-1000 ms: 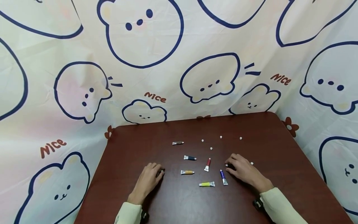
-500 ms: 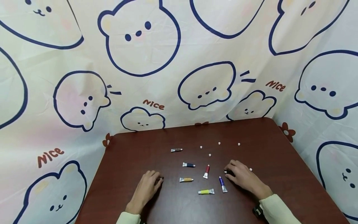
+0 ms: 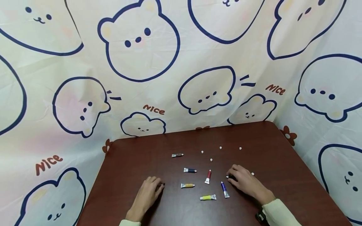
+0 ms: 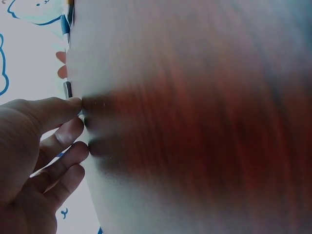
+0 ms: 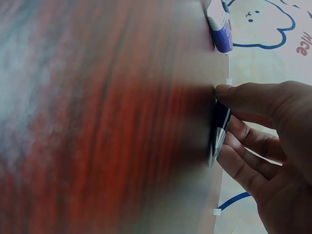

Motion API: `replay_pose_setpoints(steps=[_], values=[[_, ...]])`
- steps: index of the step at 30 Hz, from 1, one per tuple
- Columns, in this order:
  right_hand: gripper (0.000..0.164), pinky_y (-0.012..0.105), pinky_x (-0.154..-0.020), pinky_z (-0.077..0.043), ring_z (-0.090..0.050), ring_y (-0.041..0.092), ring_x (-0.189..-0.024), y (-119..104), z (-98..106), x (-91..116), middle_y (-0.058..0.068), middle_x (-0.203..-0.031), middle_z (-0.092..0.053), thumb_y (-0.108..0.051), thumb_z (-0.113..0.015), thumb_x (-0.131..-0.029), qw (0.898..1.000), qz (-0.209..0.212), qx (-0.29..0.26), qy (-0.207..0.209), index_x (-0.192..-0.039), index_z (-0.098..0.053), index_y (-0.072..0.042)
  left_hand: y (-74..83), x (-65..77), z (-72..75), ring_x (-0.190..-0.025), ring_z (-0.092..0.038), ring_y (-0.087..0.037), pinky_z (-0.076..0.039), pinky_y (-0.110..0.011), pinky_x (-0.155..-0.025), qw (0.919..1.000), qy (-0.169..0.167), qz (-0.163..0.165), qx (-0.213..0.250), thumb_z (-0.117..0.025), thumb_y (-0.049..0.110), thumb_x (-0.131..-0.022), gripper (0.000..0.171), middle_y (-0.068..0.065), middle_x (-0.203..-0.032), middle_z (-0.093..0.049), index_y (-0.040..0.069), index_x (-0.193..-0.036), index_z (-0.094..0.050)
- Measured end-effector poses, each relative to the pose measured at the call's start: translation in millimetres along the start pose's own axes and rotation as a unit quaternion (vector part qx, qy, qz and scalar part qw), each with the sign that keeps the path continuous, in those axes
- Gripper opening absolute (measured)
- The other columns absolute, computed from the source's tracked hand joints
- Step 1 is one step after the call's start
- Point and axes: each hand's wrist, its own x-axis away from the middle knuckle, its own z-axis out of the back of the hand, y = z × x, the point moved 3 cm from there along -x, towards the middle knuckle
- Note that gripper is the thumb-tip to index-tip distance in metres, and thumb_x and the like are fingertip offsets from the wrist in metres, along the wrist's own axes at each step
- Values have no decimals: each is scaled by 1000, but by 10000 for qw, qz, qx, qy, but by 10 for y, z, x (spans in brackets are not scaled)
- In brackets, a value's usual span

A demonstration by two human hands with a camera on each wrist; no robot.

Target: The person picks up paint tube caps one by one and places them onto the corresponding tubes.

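In the head view my right hand (image 3: 250,183) lies on the right of the dark red tabletop, its thumb and fingers around a small black paint tube (image 3: 232,177) with a white tip. The right wrist view has that tube (image 5: 222,114) pinched low against the table, its crimped silver end pointing down in the picture. My left hand (image 3: 146,195) rests on the left side with loosely bent fingers. Its fingertips (image 4: 75,152) touch the tabletop, and nothing shows between them. Nearest the right hand lies a blue-violet tube (image 3: 225,190); an ochre tube (image 3: 188,185) lies right of the left hand.
Other paint tubes lie mid-table: lime yellow (image 3: 208,197), red (image 3: 208,176), dark blue (image 3: 190,170) and brown (image 3: 177,155). Several tiny white caps (image 3: 211,160) are scattered farther back, one cap (image 3: 253,173) beside the right hand. A printed curtain (image 3: 141,69) hangs behind the table (image 3: 135,150).
The head view has tilted up, so table, tubes and hands appear lower in the picture. Both hands keep nearly the same place among the tubes.
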Motion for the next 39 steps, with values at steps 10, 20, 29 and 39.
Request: replay_pose_setpoints(steps=[10,20,29,39], values=[[19,31,-72,-55,-60,7,-87,32,8,25,-9,-98,-64,-20,-91,-89,9998,-125,28,127,-102,-79,-18,-24,7,-3,-80,-61,-16,-55,-40,-76,9997,117,-143,171,-92,9,-84,19,4,-84,-68,15,-88,-74],[16,28,-67,-54,-59,6,-81,47,16,41,-8,-92,-63,-17,-90,-90,9996,-88,165,218,-97,-76,-16,-23,-1,-6,-80,-60,-15,-54,-36,-75,9998,-29,-5,213,-92,7,-82,19,5,-84,-69,15,-88,-75],[15,25,-66,-53,-55,4,-79,42,53,25,-9,-90,-60,-15,-89,-91,9998,-108,124,144,-95,-75,-16,-6,-30,20,-79,-61,-16,-54,-36,-74,9998,-104,-99,134,-91,8,-85,20,3,-82,-69,15,-89,-72],[12,25,-65,-52,-54,2,-79,-10,103,-27,-8,-94,-61,-17,-86,-95,10000,-30,51,49,-99,-76,-16,80,-137,86,-75,-64,-15,-54,-36,-68,9994,238,-173,183,-93,4,-80,30,6,-75,-68,16,-85,-66]])
